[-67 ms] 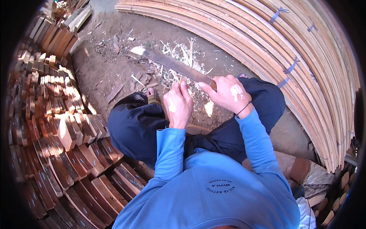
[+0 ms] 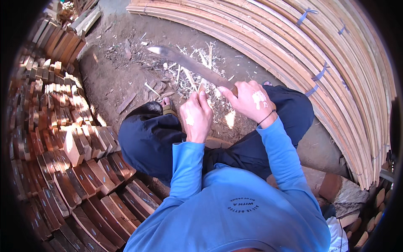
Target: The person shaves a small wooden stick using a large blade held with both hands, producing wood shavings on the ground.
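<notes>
My right hand [image 2: 253,103] is closed around the handle of a machete [image 2: 191,65]. Its long, dark blade reaches away to the far left, blurred, with a bright tip. My left hand [image 2: 196,115] pinches a small piece of wood [image 2: 202,85], of which only the tip shows above the fingers, close to the near edge of the blade. Whether blade and wood touch, I cannot tell. Pale wood shavings [image 2: 214,94] lie scattered on the ground beneath both hands.
Stacks of short wooden blocks [image 2: 90,176] fill the left side. Long curved wooden strips [image 2: 268,46], tied with blue bands, lie along the far right. My bent knees in dark trousers [image 2: 145,136] flank the hands. A stone block [image 2: 350,195] sits at lower right.
The machete blade has shifted slightly away from me, and its tip has moved a little to the right. My right hand has edged slightly left; the left hand has hardly moved.
</notes>
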A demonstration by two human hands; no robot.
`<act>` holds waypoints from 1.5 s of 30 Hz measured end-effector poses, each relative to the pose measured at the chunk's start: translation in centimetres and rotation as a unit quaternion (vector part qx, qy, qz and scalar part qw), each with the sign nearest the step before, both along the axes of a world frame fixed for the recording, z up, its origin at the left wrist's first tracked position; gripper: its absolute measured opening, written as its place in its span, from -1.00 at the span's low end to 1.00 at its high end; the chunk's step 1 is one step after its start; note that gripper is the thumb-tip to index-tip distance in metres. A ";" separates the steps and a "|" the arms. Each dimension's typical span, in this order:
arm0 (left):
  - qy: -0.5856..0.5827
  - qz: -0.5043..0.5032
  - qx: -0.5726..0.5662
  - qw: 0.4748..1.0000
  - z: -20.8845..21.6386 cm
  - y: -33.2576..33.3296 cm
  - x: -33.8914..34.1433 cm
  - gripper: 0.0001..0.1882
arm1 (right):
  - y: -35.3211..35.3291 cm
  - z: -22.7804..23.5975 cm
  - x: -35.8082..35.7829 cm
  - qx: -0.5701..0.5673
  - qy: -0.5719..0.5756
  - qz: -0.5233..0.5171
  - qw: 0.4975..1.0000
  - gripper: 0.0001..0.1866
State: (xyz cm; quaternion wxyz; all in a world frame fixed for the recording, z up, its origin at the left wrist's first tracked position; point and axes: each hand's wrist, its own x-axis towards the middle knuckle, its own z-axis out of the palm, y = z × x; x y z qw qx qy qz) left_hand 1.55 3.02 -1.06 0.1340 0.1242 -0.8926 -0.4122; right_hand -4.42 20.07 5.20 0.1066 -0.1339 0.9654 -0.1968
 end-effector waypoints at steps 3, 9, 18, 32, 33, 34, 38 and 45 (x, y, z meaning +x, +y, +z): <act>-0.005 0.022 0.027 0.999 1.5 -0.2 0.2 -0.71 | 1.2 -1.9 -2.3 0.002 0.049 -0.048 0.998 -0.26; -0.005 0.035 -0.037 0.999 0.5 -0.3 -0.2 -0.75 | 3.1 0.8 0.3 -0.103 -0.050 -0.029 0.993 -0.30; 0.042 0.035 -0.115 0.992 0.3 0.0 -0.1 -0.76 | 2.9 3.3 3.8 -0.068 -0.058 0.045 0.995 -0.38; 0.006 0.018 -0.111 0.994 -0.4 0.5 -0.3 -0.76 | 1.3 -1.4 1.1 0.009 -0.026 0.009 1.000 -0.29; 0.000 0.016 -0.112 0.994 -0.3 0.5 -0.3 -0.76 | 1.3 -1.7 1.0 0.004 -0.017 0.003 1.000 -0.28; -0.007 0.015 -0.112 0.994 -0.2 0.4 -0.1 -0.76 | 1.2 -2.1 0.9 -0.001 -0.009 0.000 1.000 -0.27; 0.002 0.023 -0.101 0.995 1.1 -0.4 0.4 -0.79 | 3.2 -2.1 -2.2 -0.060 -0.110 -0.081 0.989 -0.26; 0.013 0.034 -0.088 0.995 0.8 -0.3 -0.1 -0.80 | 4.8 0.1 1.7 -0.124 -0.107 -0.004 0.986 -0.38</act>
